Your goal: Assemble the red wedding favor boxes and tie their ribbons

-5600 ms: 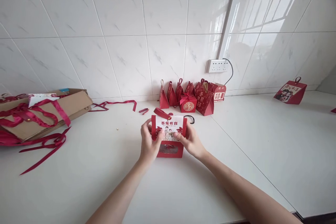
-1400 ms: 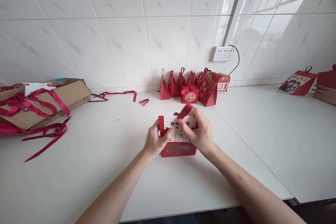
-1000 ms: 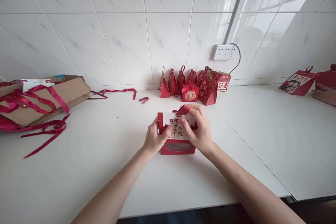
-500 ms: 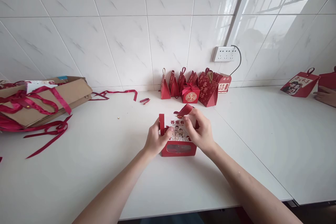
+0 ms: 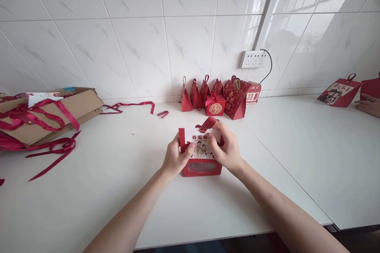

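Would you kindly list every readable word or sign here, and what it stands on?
"吾家有": held box; the right hand covers what follows.
"歡喜": upper part of the white-panelled red box.
"囍": that box's white panel.
"吾家有": large patterned box; last character unclear.
Too small or blurred: the held box's lower line, the bow-tied box's gold medallion, the far-right box's lettering.

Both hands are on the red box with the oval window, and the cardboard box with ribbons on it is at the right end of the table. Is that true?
Not quite: the cardboard box with ribbons on it is at the left, as the head view shows. Left hand and right hand are both on the red box.
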Demonstrator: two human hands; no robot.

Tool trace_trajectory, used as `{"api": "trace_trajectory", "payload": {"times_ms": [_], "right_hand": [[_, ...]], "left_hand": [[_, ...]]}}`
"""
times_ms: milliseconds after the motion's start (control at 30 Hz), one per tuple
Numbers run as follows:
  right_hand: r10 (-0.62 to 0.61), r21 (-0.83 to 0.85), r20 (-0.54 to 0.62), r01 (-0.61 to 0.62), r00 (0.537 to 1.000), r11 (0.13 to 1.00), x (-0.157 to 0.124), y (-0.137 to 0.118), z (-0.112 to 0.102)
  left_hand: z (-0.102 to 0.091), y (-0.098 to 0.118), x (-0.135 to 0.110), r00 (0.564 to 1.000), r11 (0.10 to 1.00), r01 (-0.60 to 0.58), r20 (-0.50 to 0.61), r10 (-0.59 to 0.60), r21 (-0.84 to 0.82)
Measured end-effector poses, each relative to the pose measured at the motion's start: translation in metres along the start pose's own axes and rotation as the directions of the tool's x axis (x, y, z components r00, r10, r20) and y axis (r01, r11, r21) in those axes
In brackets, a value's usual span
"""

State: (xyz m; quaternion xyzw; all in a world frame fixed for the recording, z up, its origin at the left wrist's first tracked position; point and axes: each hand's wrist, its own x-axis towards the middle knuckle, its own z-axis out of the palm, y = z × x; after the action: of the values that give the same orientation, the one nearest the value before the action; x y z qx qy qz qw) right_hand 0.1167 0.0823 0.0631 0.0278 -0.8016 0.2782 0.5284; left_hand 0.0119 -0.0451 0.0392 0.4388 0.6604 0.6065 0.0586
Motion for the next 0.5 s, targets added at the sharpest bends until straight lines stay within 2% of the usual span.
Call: {"api": "trace_trajectory", "payload": {"times_ms": [267,400,500], "right_hand": [[0.023,-0.011,0.015,-0.023,1.0,1.0,-0.0008,-0.0026,-0.0003],[-0.004,-0.004,-0.018,0.003,1.0,1.0,-0.0018,-0.0009,0.0003],[0.037,0.003,-0.016,-0.037,0.999,0.999,-0.0037,0.0001,0.0026]], "left_hand": [[-0.0003,-0.0011,0.0002,1.0,1.0,0.009,0.001,-0.009,-0.01],[-0.0008,-0.0007,0.0008,0.999,1.0,-0.026,0.023,0.026,0.001],[-0.0009,0.0004,0.0008,0.999,0.999,-0.032,0.008,0.032,0.014]]}}
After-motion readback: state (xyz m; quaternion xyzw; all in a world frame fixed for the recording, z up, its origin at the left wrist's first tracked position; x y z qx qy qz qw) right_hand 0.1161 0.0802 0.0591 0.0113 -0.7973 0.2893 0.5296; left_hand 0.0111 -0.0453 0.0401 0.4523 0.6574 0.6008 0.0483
